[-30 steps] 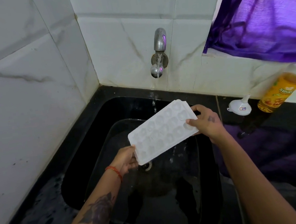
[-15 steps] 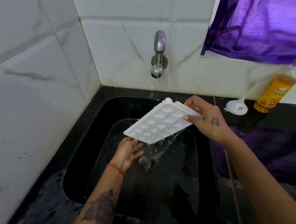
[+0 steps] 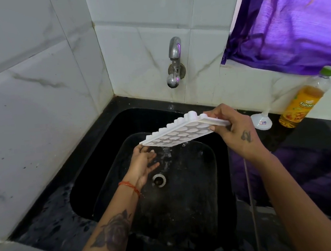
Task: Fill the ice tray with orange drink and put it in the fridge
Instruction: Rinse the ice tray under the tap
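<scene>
A white ice tray (image 3: 178,133) with round cups hangs tilted over the black sink (image 3: 88,174), near edge low, water running off it. My right hand (image 3: 234,130) grips its right end. My left hand (image 3: 144,162) is under the tray's low left corner, fingers spread, just touching or just below it; I cannot tell which. A bottle of orange drink (image 3: 303,102) with a green cap stands on the counter at the right, against the wall.
A metal tap (image 3: 174,63) juts from the tiled wall above the sink. A small white funnel (image 3: 261,119) lies beside the bottle. A purple curtain (image 3: 292,20) hangs at the upper right. The dark counter (image 3: 317,160) is wet.
The tray has turned from facing me to nearly flat and tipped, spilling water. My left hand has let go of its corner and opened beneath it. My right hand has risen a little.
</scene>
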The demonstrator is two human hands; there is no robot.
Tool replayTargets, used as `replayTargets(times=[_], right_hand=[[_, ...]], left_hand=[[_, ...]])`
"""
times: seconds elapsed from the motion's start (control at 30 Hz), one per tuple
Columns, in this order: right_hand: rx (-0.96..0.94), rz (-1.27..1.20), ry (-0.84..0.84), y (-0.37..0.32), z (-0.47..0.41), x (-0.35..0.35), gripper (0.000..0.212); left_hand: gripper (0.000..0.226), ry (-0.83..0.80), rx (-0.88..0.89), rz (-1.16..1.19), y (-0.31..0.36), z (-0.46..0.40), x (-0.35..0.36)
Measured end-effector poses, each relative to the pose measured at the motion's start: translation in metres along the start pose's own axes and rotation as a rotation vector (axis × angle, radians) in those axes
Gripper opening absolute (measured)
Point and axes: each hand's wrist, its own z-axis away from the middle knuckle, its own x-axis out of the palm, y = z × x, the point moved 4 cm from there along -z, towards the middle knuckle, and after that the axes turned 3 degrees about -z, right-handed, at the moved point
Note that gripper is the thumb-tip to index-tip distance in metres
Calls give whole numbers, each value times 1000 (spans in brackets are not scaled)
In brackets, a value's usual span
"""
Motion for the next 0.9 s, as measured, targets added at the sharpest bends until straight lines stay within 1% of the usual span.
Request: replayTargets(times=[0.07,0.13,0.23,0.27,0.3,0.33,0.4,0.43,0.47,0.53,0.6,0.67,0.73,0.77,0.8,0.87,0.9], right_hand=[[-31,10,2,-2,3,-2,10],[-79,-13,34,-7,5,-7,11],[-240,-35,168,-15,10,-18,17],[-293,-33,205,-14,13,-19,19],[-322,-25,211,-10,17,-17,20],[-321,-10,180,-3,23,-11,22],[-232,16,34,15,38,8,24],[-174,15,-29,23,45,16,24],[-136,7,-52,29,49,19,23],[-144,-9,-2,30,46,14,22],[-218,-20,82,22,36,3,24],[-295,-35,162,12,31,-6,27],[-326,-40,203,6,34,-6,28],[-315,-26,184,8,38,-1,26],[-281,-5,130,13,44,7,22],[-169,-2,6,29,58,18,15],[-128,-23,-5,34,62,19,17]], left_hand=[[55,17,42,-10,3,5,2],[58,39,135,-1,12,11,3],[60,34,327,23,27,19,4],[60,22,368,-5,29,21,4],[60,11,373,-56,26,22,3],[61,4,333,-120,18,23,1],[57,13,151,-235,-9,25,-7],[55,24,65,-264,-22,27,-12],[54,30,28,-259,-31,28,-16],[55,20,67,-186,-30,30,-15],[60,15,169,-158,-15,30,-10],[69,9,274,-151,1,28,-4],[81,-6,309,-196,4,25,0],[84,-20,277,-233,0,25,1],[83,-26,209,-262,-8,27,0],[78,1,83,-284,-26,29,-9],[75,21,72,-276,-32,30,-14]])
